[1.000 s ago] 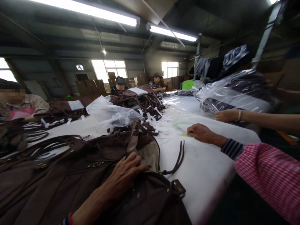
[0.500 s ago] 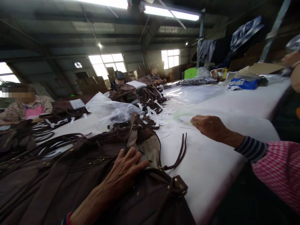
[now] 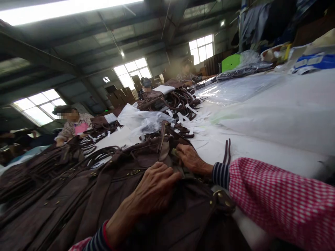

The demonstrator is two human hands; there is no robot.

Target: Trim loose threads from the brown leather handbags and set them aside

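A dark brown bag (image 3: 117, 198) with brass-coloured fittings lies in front of me, its zipped mouth open and a paler lining showing. My left hand (image 3: 151, 186) is closed over the near edge of that mouth, fingers curled on the material. At the opening, just beyond it, my right hand (image 3: 192, 158) is closed with its fingertips pinching a small yellow-green piece (image 3: 174, 151), too blurred to name. Thin brown cords (image 3: 227, 150) stick out past my right cuff.
More brown bags with looped handles and white tags (image 3: 180, 99) are heaped ahead, beside crumpled white plastic wrap (image 3: 141, 118). Clear plastic sheets (image 3: 235, 89) lie on the white table (image 3: 293, 132). Co-workers (image 3: 75, 122) sit across the far side.
My right hand has come left from above the table to the bag's mouth. My left hand's fingers, spread flat before, are now curled over the edge. The view has swung right and tilted.
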